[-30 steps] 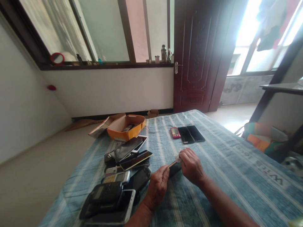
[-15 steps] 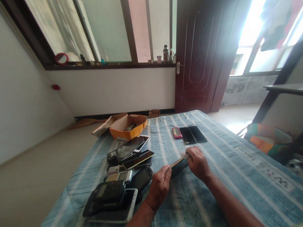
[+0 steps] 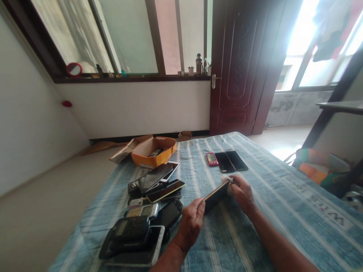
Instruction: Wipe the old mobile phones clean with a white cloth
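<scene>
My left hand [image 3: 192, 219] grips the near left end of a dark smartphone [image 3: 216, 199], which is tilted on edge above the bed with its thin gold-coloured side facing up. At the phone's far right end, my right hand [image 3: 242, 192] pinches a crumpled white tissue [image 3: 227, 179] against its corner. Beyond the hands lie a pink phone [image 3: 212, 159] and two black smartphones [image 3: 231, 161] side by side. Left of my left hand is a pile of old phones, among them a silver keypad phone [image 3: 143, 211] and a white-edged smartphone [image 3: 154, 245].
An open orange cardboard box [image 3: 153, 160] with a phone inside stands at the bed's far left. A blue striped sheet [image 3: 193, 158] covers the bed. Behind are a dark red door [image 3: 238, 68] and a window ledge with a bottle [image 3: 199, 64].
My right hand has moved slightly right and turned with the tissue at the phone's end. The phone has tilted so more of its dark face shows. My left hand keeps its grip.
</scene>
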Action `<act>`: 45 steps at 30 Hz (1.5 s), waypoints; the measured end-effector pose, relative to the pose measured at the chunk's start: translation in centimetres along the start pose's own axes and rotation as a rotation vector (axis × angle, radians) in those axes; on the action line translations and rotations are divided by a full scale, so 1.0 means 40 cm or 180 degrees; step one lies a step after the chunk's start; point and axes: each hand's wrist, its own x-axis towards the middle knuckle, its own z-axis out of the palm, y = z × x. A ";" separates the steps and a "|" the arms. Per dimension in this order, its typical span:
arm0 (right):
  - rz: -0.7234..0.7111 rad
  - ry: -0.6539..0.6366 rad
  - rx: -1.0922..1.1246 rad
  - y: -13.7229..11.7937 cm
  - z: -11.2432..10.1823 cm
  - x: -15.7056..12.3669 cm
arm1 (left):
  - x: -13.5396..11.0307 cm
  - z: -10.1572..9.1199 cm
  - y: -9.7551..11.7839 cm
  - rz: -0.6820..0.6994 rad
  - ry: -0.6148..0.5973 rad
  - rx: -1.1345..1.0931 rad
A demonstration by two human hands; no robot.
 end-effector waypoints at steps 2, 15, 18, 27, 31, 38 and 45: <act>0.0027 -0.0042 -0.0037 -0.003 0.000 -0.001 | 0.000 0.001 -0.002 0.0014 -0.0014 -0.0009; -0.0095 -0.0021 -0.1073 0.003 0.010 -0.018 | -0.002 -0.001 -0.002 0.0000 -0.0090 -0.0049; 0.0006 -0.0038 -0.0739 -0.010 0.006 -0.017 | -0.003 0.002 -0.010 0.0056 -0.0066 -0.0039; -0.0061 -0.0017 -0.0821 -0.010 0.008 -0.018 | 0.001 0.008 -0.021 0.0187 -0.0027 -0.0062; 0.0004 -0.0030 -0.1322 0.004 0.009 -0.017 | -0.001 0.007 -0.019 0.0173 -0.0039 -0.0077; -0.0144 0.0058 -0.0591 -0.013 0.009 -0.023 | -0.005 0.005 -0.017 0.0206 -0.0055 -0.0056; -0.0441 0.0050 -0.1447 0.009 0.010 -0.018 | -0.003 0.006 -0.014 0.0211 -0.0077 -0.0045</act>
